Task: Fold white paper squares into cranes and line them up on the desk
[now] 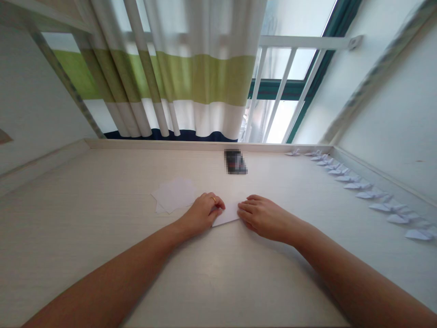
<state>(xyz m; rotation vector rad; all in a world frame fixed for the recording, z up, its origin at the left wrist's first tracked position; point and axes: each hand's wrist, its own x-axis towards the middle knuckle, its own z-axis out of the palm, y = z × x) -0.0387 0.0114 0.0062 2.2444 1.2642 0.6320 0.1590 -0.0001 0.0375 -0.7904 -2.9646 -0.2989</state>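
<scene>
A folded piece of white paper point(226, 216) lies on the white tabletop between my two hands. My left hand point(205, 210) is closed at its left end, thumb and curled fingers on the paper, a ring on one finger. On the right end rests my right hand point(261, 215), its fingers bent and pressed together on the paper. The fingers cover both ends of the folded piece. Just beyond my left hand, a few loose white sheets point(175, 193) overlap in a small, uneven pile.
Folded white paper figures, like cranes point(358, 186), stand in a row along the right edge. A dark, pixelated object point(235, 161) lies near the back ledge point(191, 146). Behind are a curtain point(208, 77), white railings point(288, 70) and a window.
</scene>
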